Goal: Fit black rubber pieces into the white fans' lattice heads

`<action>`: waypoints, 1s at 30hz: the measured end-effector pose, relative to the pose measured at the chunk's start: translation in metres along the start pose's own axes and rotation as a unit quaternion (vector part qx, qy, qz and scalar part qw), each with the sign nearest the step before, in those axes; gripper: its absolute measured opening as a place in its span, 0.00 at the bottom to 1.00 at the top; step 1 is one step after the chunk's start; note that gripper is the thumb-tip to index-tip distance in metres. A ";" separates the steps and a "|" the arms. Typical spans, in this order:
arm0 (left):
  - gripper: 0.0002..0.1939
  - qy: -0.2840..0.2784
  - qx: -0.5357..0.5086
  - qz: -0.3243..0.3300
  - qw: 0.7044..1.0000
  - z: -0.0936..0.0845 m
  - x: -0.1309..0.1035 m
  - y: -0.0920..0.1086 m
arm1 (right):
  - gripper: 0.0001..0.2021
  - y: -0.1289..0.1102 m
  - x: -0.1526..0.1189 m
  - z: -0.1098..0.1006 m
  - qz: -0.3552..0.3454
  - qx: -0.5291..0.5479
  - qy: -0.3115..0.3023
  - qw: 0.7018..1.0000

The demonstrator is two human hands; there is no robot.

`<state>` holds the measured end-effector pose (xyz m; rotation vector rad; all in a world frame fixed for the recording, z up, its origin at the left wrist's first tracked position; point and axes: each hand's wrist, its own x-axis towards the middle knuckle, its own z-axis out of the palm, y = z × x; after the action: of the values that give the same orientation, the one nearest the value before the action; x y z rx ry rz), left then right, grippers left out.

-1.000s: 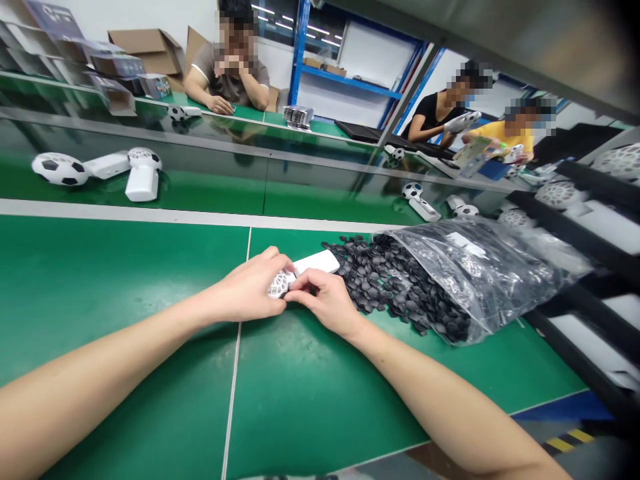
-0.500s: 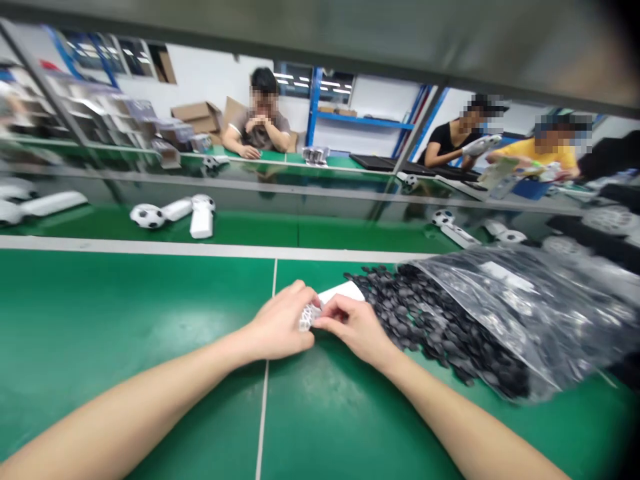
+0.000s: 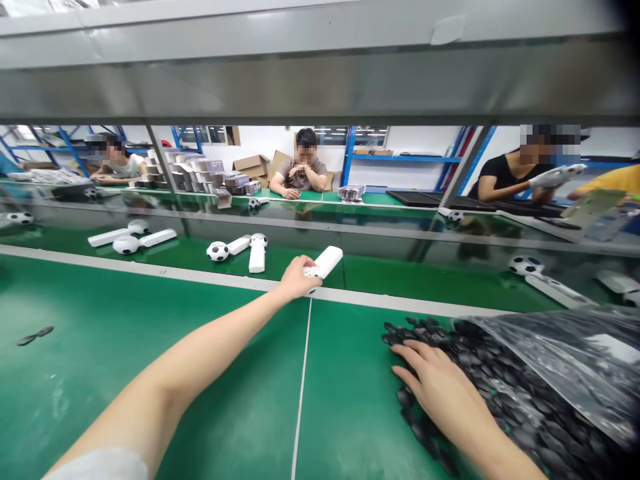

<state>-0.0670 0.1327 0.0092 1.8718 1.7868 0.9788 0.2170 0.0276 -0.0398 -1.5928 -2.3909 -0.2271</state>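
Observation:
My left hand (image 3: pixel 299 277) is stretched forward over the pale edge of the green table (image 3: pixel 240 373). It grips the ball end of a white device (image 3: pixel 329 262), whose flat white handle points up and to the right. My right hand (image 3: pixel 434 380) rests at the left side of a pile of black pieces (image 3: pixel 480 357), its fingers apart and touching some of them. Nothing shows held between those fingers.
Beyond the table edge, a green belt carries soccer-ball devices (image 3: pixel 218 251) and plain white ones (image 3: pixel 126 245). A clear plastic bag (image 3: pixel 575 360) lies at the right. Two black pieces (image 3: pixel 35 336) are at far left. People sit across the line.
My left hand has carried the white device forward to the table edge. My right hand has let go of it and moved right to the black pieces. The view has levelled.

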 end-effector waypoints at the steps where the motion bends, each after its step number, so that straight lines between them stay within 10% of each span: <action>1: 0.17 0.020 0.013 0.000 1.000 0.005 0.014 -0.005 | 0.13 -0.001 0.000 0.001 -0.008 -0.015 -0.002 1.000; 9: 0.16 0.106 0.091 0.022 0.990 0.047 0.054 -0.030 | 0.12 0.002 0.001 -0.007 -0.031 -0.036 -0.018 0.999; 16: 0.21 0.224 0.165 0.008 0.960 0.009 0.057 -0.056 | 0.12 0.009 0.000 -0.001 -0.038 -0.030 0.046 0.998; 30: 0.13 0.168 0.305 0.111 0.931 0.014 0.039 -0.068 | 0.13 -0.016 -0.001 -0.006 -0.081 0.164 -0.046 0.982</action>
<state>-0.1073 0.1820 -0.0385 2.4388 2.3205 0.9293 0.2030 0.0190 -0.0343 -1.2872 -2.4712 0.2048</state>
